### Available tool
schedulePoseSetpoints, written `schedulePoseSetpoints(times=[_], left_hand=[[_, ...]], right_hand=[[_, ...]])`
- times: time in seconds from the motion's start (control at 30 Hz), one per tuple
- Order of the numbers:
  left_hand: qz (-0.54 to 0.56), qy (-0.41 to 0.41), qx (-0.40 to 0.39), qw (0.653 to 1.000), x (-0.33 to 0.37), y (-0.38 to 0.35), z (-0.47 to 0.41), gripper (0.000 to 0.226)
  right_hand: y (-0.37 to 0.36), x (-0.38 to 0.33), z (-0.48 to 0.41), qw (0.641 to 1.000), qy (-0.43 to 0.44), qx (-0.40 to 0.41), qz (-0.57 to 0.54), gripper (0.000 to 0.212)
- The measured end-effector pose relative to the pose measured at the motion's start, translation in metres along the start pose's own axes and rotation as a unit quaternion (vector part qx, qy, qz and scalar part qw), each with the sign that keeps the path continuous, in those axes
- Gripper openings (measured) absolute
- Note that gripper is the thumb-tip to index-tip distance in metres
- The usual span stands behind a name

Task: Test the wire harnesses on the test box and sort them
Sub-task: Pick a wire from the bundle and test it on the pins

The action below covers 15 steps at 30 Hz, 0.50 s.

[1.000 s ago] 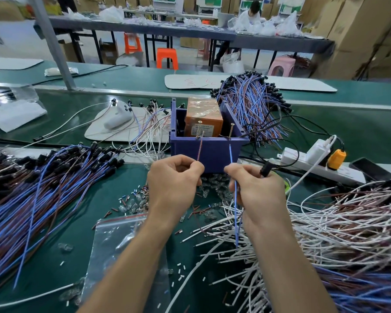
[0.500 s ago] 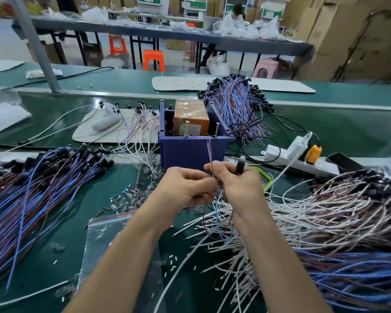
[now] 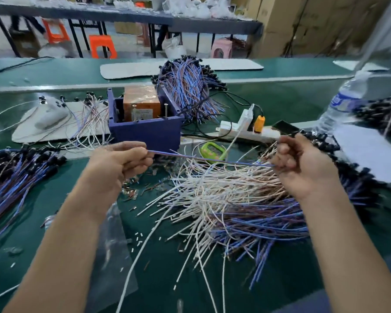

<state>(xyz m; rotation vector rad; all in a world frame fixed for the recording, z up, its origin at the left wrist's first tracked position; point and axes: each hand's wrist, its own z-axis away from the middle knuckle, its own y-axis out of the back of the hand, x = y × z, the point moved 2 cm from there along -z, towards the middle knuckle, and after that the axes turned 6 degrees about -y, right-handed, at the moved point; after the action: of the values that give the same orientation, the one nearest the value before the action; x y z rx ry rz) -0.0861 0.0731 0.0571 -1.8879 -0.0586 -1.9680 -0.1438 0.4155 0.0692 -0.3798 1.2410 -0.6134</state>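
On the green worktop [image 3: 291, 285] I count one purple test box [image 3: 145, 132], and my left hand [image 3: 117, 163] and right hand [image 3: 303, 168] both pinch one stretched blue harness [image 3: 190, 156].

A single blue wire harness [image 3: 212, 159] is held stretched level between the two hands, just in front of the blue test box [image 3: 145, 129]. One end is pinched by the left hand [image 3: 122, 163] and the other is gripped in the curled fingers of the right hand [image 3: 303, 166]. An orange block [image 3: 141, 102] is seen inside the box. A loose pile of white and blue harnesses [image 3: 235, 204] is spread on the green table [image 3: 280, 98] under the right hand. Blue and brown harnesses [image 3: 16, 177] are heaped at the table's left edge, and another bundle [image 3: 190, 86] is stacked behind the box. A white power strip [image 3: 246, 129] and a water bottle [image 3: 343, 102] are placed toward the right edge.
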Motion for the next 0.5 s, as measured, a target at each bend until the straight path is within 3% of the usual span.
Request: schedulePoseSetpoints(times=[0.07, 0.17, 0.27, 0.33, 0.4, 0.5], left_hand=[[-0.103, -0.010, -0.059, 0.993, -0.003, -0.013, 0.007, 0.011], [-0.252, -0.003, -0.182, 0.950, -0.013, -0.044, 0.021, 0.019], [-0.358, -0.018, -0.271, 0.893, -0.023, -0.079, 0.038, 0.022], [-0.416, -0.055, -0.288, 0.861, -0.029, -0.099, 0.047, 0.024], [-0.468, -0.110, -0.268, 0.835, -0.032, -0.117, 0.055, 0.027], [-0.546, -0.182, -0.207, 0.792, -0.036, -0.137, 0.068, 0.023]], right_hand=[[0.031, -0.017, 0.002, 0.999, 0.018, 0.030, 0.017, 0.046], [0.071, -0.040, 0.009, 0.985, 0.070, 0.094, 0.127, 0.050], [0.105, -0.061, 0.013, 0.914, 0.122, 0.205, 0.328, 0.063], [0.122, -0.075, 0.015, 0.826, 0.141, 0.283, 0.467, 0.064], [0.135, -0.084, 0.018, 0.767, 0.142, 0.321, 0.538, 0.048], [0.144, -0.087, 0.014, 0.759, 0.139, 0.310, 0.556, 0.048]])
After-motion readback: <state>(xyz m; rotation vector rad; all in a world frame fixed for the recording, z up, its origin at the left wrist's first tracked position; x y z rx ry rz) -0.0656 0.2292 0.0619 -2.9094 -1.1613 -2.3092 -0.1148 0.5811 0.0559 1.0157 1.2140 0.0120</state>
